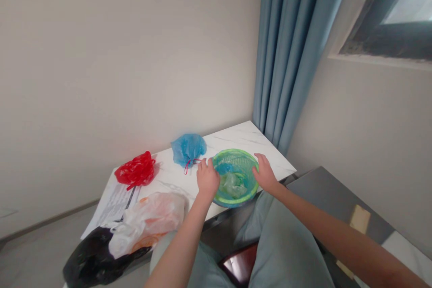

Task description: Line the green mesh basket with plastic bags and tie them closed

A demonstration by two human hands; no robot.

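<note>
Black plastic bag (91, 258) at far left, then printed sheet (113, 204), white-and-orange plastic bag (148, 220), red plastic bag (136, 170), blue drawstring bag (188, 149), all on or by the marble-look table (263, 139). Left hand (207, 179) touches the near rim of a green plastic strainer basket (235, 198), on the table, crumpled clear plastic (232, 184) inside. Right hand (265, 173) touches the opposite rim. Hands apart; whether either clamps, cannot tell.

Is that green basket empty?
Not empty: a crumpled clear plastic bag lies inside the green basket, touched by the left hand and right hand.
</note>
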